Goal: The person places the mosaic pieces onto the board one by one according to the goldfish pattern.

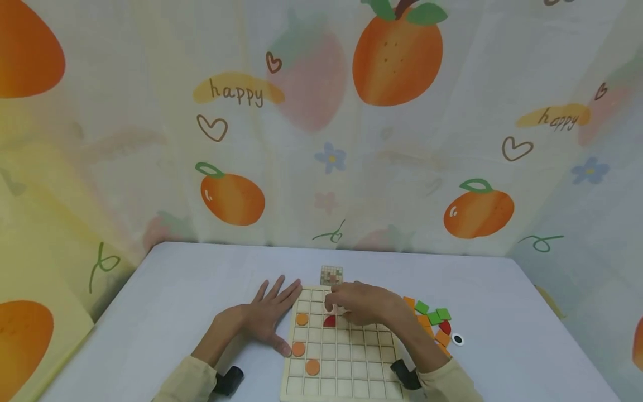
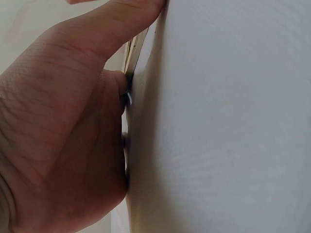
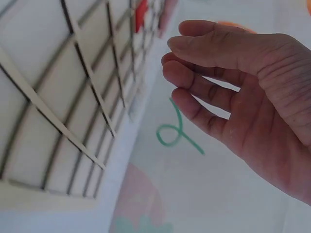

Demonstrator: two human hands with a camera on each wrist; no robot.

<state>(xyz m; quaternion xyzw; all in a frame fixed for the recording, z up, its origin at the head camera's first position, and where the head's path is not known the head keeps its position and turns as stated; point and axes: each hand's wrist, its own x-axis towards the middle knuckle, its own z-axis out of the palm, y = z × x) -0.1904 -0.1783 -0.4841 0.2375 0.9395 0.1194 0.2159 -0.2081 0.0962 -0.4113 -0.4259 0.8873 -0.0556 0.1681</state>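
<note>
A wooden grid board (image 1: 344,385) lies on the white table. Three orange discs (image 1: 312,367) sit in cells at its left side, and a red piece (image 1: 329,321) lies in a cell higher up. My left hand (image 1: 266,318) rests flat by the board's left edge, fingers spread, thumb at the frame; the left wrist view shows the hand (image 2: 63,126) low over the table. My right hand (image 1: 364,304) hovers over the upper part of the board. In the right wrist view the right hand (image 3: 243,92) has loosely bent fingers, with no piece visible between thumb and fingertips.
Right of the board lies a loose pile of orange tiles (image 1: 423,320), green tiles (image 1: 442,314), a red piece (image 1: 445,327) and a white disc with a black centre (image 1: 457,339). A small patterned card (image 1: 331,274) lies beyond the board's far edge. A printed curtain (image 1: 351,212) stands behind the table.
</note>
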